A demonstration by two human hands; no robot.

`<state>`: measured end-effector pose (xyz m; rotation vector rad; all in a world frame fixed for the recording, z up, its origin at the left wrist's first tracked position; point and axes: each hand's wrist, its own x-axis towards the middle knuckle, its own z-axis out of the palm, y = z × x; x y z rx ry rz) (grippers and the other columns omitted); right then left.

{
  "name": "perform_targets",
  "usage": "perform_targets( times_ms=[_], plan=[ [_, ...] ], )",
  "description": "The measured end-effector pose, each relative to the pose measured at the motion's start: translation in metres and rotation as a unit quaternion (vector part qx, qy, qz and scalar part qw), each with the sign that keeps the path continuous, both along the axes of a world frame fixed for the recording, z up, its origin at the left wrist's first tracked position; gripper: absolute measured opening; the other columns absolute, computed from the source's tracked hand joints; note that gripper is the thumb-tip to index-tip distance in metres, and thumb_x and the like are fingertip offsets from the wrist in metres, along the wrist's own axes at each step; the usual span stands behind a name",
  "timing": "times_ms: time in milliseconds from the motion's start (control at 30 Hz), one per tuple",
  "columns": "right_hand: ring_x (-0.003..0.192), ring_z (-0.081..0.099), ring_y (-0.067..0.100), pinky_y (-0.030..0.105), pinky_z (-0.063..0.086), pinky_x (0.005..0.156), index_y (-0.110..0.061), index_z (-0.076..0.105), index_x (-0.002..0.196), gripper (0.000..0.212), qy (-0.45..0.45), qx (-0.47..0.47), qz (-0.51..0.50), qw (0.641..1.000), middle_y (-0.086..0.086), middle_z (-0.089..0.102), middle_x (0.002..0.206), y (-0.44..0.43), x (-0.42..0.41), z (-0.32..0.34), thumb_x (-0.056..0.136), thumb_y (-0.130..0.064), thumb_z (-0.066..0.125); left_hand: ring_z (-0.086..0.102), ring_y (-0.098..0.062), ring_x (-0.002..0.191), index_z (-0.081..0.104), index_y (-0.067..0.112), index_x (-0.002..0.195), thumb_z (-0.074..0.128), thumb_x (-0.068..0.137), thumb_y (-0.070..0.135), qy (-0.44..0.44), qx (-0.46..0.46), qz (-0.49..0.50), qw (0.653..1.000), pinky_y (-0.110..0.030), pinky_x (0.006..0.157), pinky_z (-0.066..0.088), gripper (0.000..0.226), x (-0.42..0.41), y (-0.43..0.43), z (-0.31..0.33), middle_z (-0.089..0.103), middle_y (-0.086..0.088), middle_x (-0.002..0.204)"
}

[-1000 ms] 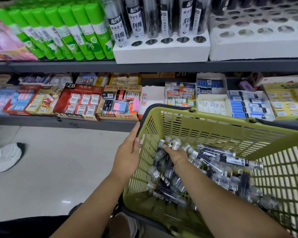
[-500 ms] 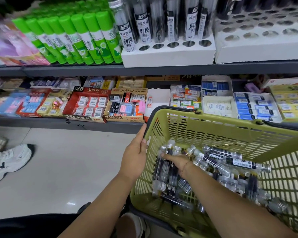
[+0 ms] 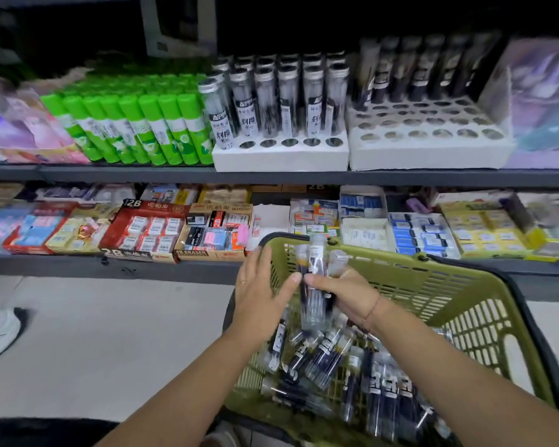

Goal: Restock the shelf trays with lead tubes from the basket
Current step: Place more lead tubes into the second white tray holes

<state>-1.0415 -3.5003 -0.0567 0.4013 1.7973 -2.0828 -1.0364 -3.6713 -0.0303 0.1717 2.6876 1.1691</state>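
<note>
A green basket (image 3: pixel 459 285) at lower right holds several clear lead tubes (image 3: pixel 333 353) with dark leads inside. My right hand (image 3: pixel 346 293) grips a bunch of lead tubes (image 3: pixel 315 269) upright above the basket's near-left corner. My left hand (image 3: pixel 260 295) lies flat against the basket's left rim, fingers straight, its fingertips close to the bunch. On the upper shelf stand two white trays: the left tray (image 3: pixel 279 154) has tubes in its back rows and bare holes along the front; the right tray (image 3: pixel 430 150) has tubes only at the back.
Green glue sticks (image 3: pixel 133 124) fill the upper shelf left of the trays. The lower shelf carries boxes of erasers (image 3: pixel 146 227) and other stationery. A white shoe (image 3: pixel 0 330) shows on the pale floor at far left.
My right hand has lifted a bunch of tubes out of the pile. My left hand has opened flat beside the basket rim. The view has tilted up toward the upper shelf.
</note>
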Motion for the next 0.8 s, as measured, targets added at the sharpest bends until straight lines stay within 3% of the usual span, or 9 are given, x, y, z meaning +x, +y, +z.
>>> perform_targets(
  times_ms=[133,233,300,367,433,500,567,667,800],
  plan=[
    [0.107,0.064,0.024,0.045,0.046,0.101,-0.005,0.062,0.114,0.071,0.104,0.034,-0.003,0.994,0.012,0.069,0.111,0.008,-0.008,0.059,0.063,-0.052,0.078,0.025,-0.018,0.143,0.013,0.048,0.145,0.037,0.077,0.076,-0.207,0.251,0.010,0.946,-0.043,0.117,0.022,0.078,0.001,0.046,0.054,0.028,0.014,0.149],
    [0.120,0.055,0.016,0.037,0.039,0.107,-0.020,0.062,0.118,0.061,0.163,0.078,-0.024,0.983,0.002,0.062,0.125,0.011,-0.009,0.094,0.079,-0.066,0.055,0.041,-0.014,0.134,0.030,0.052,0.132,0.063,0.055,0.085,-0.192,0.338,-0.026,0.921,-0.047,0.115,0.029,0.089,-0.010,0.056,0.074,0.043,0.012,0.146],
    [0.121,0.047,0.002,0.011,0.032,0.104,-0.022,0.048,0.132,0.071,0.194,0.110,-0.013,0.975,-0.010,0.053,0.131,0.015,-0.009,0.111,0.082,-0.071,0.039,0.046,-0.012,0.129,0.031,0.044,0.137,0.070,0.057,0.076,-0.169,0.333,-0.060,0.926,-0.045,0.114,0.032,0.094,-0.017,0.055,0.086,0.050,0.012,0.139],
    [0.106,0.048,-0.012,-0.008,0.030,0.080,-0.020,0.045,0.132,0.053,0.220,0.140,-0.001,0.966,-0.020,0.052,0.119,0.020,-0.013,0.122,0.094,-0.053,0.030,0.050,-0.010,0.126,0.032,0.035,0.141,0.073,0.063,0.064,-0.161,0.331,-0.070,0.927,-0.043,0.112,0.035,0.093,-0.024,0.054,0.096,0.052,0.012,0.137],
    [0.102,0.052,-0.005,-0.002,0.036,0.080,-0.016,0.051,0.122,0.041,0.244,0.169,-0.006,0.955,-0.011,0.058,0.114,0.026,-0.018,0.132,0.098,-0.041,0.031,0.055,-0.009,0.120,0.037,0.029,0.139,0.074,0.076,0.046,-0.142,0.328,-0.069,0.931,-0.041,0.109,0.040,0.075,-0.032,0.055,0.104,0.058,0.009,0.130],
    [0.103,0.057,0.012,0.020,0.042,0.093,-0.010,0.056,0.111,0.040,0.280,0.189,-0.027,0.941,0.006,0.061,0.111,0.034,-0.023,0.144,0.096,-0.042,0.039,0.061,-0.009,0.110,0.047,0.027,0.127,0.073,0.083,0.027,-0.109,0.309,-0.053,0.943,-0.037,0.102,0.047,0.051,-0.040,0.059,0.109,0.065,0.006,0.118],
    [0.081,0.055,0.013,0.033,0.045,0.081,-0.006,0.055,0.091,0.038,0.298,0.198,-0.043,0.933,0.012,0.060,0.090,0.047,-0.029,0.158,0.095,-0.043,0.046,0.065,-0.010,0.098,0.056,0.028,0.111,0.075,0.080,0.020,-0.064,0.274,-0.027,0.959,-0.029,0.089,0.052,0.038,-0.045,0.069,0.114,0.068,0.007,0.105],
    [0.069,0.044,0.008,0.024,0.038,0.067,-0.017,0.052,0.076,0.019,0.339,0.250,-0.077,0.904,0.004,0.049,0.075,0.075,-0.046,0.186,0.092,-0.028,0.057,0.063,-0.008,0.085,0.055,0.030,0.094,0.077,0.075,0.020,-0.020,0.227,-0.013,0.974,-0.020,0.069,0.048,0.030,-0.052,0.089,0.116,0.066,0.009,0.093],
    [0.072,0.052,0.009,0.025,0.047,0.070,-0.020,0.055,0.094,0.019,0.380,0.290,-0.152,0.865,0.002,0.058,0.084,0.120,-0.085,0.214,0.083,-0.012,0.069,0.059,-0.007,0.084,0.053,0.025,0.101,0.078,0.074,0.032,0.033,0.183,-0.026,0.982,-0.024,0.071,0.046,0.037,-0.067,0.114,0.118,0.062,0.014,0.093]
  ],
)
